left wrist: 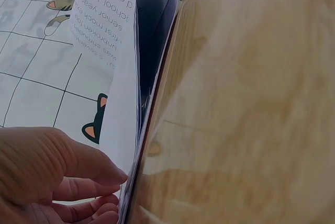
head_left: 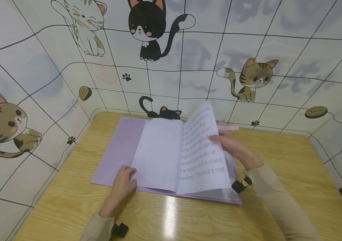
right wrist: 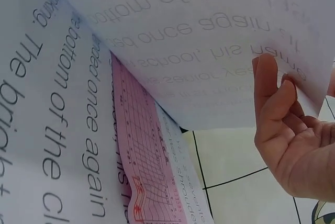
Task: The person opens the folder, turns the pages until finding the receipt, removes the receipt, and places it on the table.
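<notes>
A booklet with a light purple cover (head_left: 110, 152) lies open, its left white page (head_left: 159, 154) blank. My right hand (head_left: 234, 147) pinches the outer edge of a raised page with large printed text (head_left: 201, 157). In the right wrist view, bent fingers (right wrist: 275, 88) show against that page's underside. My left hand (head_left: 122, 182) rests at the booklet's lower left, its thumb (left wrist: 99, 166) and fingertips by the page edge. Under the lifted page, a pink printed sheet (right wrist: 146, 156) lies on another page of text; its end (head_left: 229, 128) sticks out past the booklet's right side.
The booklet lies on a light wooden table (head_left: 279, 174). Behind and beside it stand white walls with a grid and cartoon cats, one of them a black-and-white cat (head_left: 148, 30). A black wrist camera (head_left: 119, 230) sits at the left cuff, another (head_left: 241, 184) at the right.
</notes>
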Available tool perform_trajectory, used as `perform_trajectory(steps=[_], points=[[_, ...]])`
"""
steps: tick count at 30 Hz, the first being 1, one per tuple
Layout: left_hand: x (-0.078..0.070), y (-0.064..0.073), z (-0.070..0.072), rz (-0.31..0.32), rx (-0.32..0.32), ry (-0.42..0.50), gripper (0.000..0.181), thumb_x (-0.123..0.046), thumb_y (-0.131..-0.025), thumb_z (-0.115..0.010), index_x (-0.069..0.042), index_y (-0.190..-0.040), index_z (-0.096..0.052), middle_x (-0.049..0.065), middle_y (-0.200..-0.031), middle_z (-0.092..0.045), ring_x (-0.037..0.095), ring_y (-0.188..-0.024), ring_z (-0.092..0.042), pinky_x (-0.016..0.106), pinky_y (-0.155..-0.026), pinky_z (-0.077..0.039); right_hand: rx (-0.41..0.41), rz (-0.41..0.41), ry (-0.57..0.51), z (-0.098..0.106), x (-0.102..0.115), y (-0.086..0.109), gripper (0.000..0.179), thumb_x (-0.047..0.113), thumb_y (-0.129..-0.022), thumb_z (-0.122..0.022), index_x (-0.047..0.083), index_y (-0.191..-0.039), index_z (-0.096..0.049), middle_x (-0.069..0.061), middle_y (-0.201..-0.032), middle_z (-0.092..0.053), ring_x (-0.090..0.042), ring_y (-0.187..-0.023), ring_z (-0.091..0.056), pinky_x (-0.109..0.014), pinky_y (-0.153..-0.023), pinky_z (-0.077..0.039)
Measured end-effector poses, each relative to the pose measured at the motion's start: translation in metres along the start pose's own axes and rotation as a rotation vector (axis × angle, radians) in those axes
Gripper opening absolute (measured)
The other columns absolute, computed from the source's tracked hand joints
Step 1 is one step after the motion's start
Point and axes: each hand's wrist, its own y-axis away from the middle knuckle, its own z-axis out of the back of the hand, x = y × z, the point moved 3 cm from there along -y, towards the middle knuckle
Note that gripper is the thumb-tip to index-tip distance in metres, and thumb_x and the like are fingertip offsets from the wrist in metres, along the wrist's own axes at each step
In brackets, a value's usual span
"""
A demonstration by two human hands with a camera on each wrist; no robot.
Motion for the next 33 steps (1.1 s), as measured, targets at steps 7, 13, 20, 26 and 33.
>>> perform_trajectory(steps=[7, 13, 20, 26, 33], points=[[-0.002, 0.0, 0.0, 0.002, -0.007, 0.009, 0.025, 0.011, -0.069, -0.066, 0.012, -0.093, -0.064, 0.02, -0.092, -0.056, 0.036, -0.089, -0.055, 0.047, -0.08, -0.048, 0.011, 0.046, -0.03, -0.004, 0.005, -0.003, 0.044, 0.017, -0.097, -0.047, -0.008, -0.132, -0.042, -0.005, -0.098, -0.067, -0.022, -0.086, -0.067, -0.036, -0.074, -0.054], [-0.003, 0.0, 0.001, 0.012, 0.0, 0.014, 0.025, 0.01, -0.069, -0.066, 0.012, -0.094, -0.064, 0.02, -0.093, -0.056, 0.036, -0.09, -0.055, 0.047, -0.08, -0.048, -0.032, 0.051, -0.029, -0.014, 0.016, -0.006, 0.044, 0.018, -0.095, -0.049, -0.006, -0.132, -0.044, -0.003, -0.098, -0.067, -0.02, -0.086, -0.066, -0.033, -0.077, -0.052], [-0.002, 0.0, 0.0, 0.04, 0.027, 0.011, 0.026, 0.008, -0.07, -0.066, 0.012, -0.096, -0.064, 0.021, -0.096, -0.056, 0.036, -0.093, -0.055, 0.047, -0.083, -0.048, -0.002, 0.102, -0.067, -0.028, 0.028, -0.015, 0.045, 0.014, -0.095, -0.048, -0.008, -0.133, -0.042, -0.003, -0.098, -0.065, -0.017, -0.085, -0.065, -0.03, -0.076, -0.052], [-0.005, 0.0, 0.002, 0.034, 0.025, 0.016, 0.03, 0.005, -0.07, -0.068, 0.013, -0.099, -0.063, 0.021, -0.096, -0.057, 0.036, -0.094, -0.055, 0.047, -0.084, -0.048, 0.0, 0.087, -0.076, -0.04, 0.034, -0.022, 0.048, 0.015, -0.095, -0.048, -0.006, -0.136, -0.04, -0.006, -0.104, -0.063, -0.017, -0.086, -0.064, -0.03, -0.078, -0.05], [-0.016, -0.001, 0.007, -0.033, -0.001, 0.066, 0.032, 0.004, -0.071, -0.071, 0.009, -0.102, -0.063, 0.018, -0.096, -0.058, 0.031, -0.089, -0.055, 0.043, -0.077, -0.049, -0.018, 0.041, -0.101, -0.046, 0.035, -0.027, 0.049, 0.018, -0.095, -0.05, -0.002, -0.138, -0.038, -0.011, -0.111, -0.059, -0.018, -0.089, -0.062, -0.029, -0.081, -0.049]])
